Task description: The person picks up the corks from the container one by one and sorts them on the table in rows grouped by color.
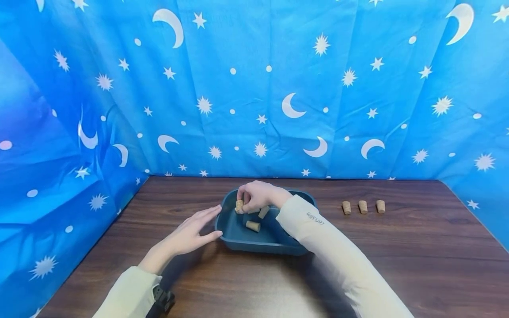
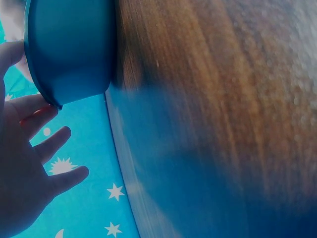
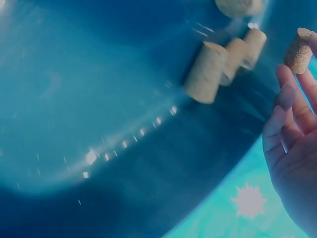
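Right grip point(image 1: 260, 195) (over tub point(image 1: 262, 247)) pinches cork point(image 1: 239, 206).

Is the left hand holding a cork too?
No, the left hand touches the blue tub with bare fingertips, while the right hand pinches a cork.

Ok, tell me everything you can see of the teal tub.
The tub is open-topped, dark teal, with rounded corners and a thin rim; it looks like plastic. It stands upright on the table, left of three standing corks. Loose corks lie inside. The left hand touches its left rim; whether the right hand, over it pinching a cork, touches it is unclear.
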`<act>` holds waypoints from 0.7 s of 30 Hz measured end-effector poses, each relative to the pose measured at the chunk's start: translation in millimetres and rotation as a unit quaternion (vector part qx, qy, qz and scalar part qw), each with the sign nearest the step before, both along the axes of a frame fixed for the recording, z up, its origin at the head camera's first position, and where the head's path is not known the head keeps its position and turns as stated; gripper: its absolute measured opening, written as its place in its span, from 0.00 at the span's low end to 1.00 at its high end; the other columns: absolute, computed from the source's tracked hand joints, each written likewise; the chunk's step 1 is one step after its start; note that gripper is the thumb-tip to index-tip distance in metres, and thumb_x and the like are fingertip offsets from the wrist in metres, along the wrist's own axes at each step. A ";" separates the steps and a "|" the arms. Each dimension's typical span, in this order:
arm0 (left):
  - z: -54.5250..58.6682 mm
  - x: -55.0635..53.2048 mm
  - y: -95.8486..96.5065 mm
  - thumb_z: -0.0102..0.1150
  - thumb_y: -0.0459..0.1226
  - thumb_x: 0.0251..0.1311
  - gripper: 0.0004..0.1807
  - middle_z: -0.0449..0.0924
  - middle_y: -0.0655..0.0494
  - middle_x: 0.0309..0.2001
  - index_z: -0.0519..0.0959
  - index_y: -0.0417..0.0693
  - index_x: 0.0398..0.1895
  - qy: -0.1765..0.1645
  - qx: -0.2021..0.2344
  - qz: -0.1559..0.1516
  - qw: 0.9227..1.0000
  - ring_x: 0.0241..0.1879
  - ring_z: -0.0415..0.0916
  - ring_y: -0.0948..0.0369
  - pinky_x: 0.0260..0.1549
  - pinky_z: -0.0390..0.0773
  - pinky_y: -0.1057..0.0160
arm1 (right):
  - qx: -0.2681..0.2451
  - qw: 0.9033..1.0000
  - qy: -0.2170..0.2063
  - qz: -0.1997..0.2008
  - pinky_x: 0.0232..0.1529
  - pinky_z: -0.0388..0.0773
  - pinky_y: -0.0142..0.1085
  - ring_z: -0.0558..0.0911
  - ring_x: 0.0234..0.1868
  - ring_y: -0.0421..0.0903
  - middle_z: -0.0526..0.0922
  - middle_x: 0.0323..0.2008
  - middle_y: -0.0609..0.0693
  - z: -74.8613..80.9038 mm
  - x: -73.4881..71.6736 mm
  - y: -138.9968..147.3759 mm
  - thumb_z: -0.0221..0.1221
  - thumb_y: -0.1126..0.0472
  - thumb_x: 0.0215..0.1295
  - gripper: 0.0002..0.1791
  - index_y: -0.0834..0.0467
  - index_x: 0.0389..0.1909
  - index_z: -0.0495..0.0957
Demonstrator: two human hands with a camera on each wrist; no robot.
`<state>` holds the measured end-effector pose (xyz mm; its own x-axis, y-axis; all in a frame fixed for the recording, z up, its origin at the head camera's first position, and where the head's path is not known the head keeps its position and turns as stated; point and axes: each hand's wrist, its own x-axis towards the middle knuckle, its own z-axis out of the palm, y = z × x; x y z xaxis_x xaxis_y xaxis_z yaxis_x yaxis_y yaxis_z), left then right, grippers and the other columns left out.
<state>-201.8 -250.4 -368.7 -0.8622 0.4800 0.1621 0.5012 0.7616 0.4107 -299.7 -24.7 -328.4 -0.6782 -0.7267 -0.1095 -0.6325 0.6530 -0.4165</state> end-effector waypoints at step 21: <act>-0.6 2.0 0.1 0.49 0.56 0.56 0.38 0.56 0.49 0.63 0.58 0.45 0.64 0.005 0.002 0.006 1.000 0.61 0.53 0.48 0.51 0.57 0.41 | -0.106 0.993 0.029 0.037 0.34 0.71 0.34 0.74 0.32 0.44 0.76 0.38 0.47 44.8 0.3 86.7 0.59 0.58 0.54 0.16 0.56 0.44 0.74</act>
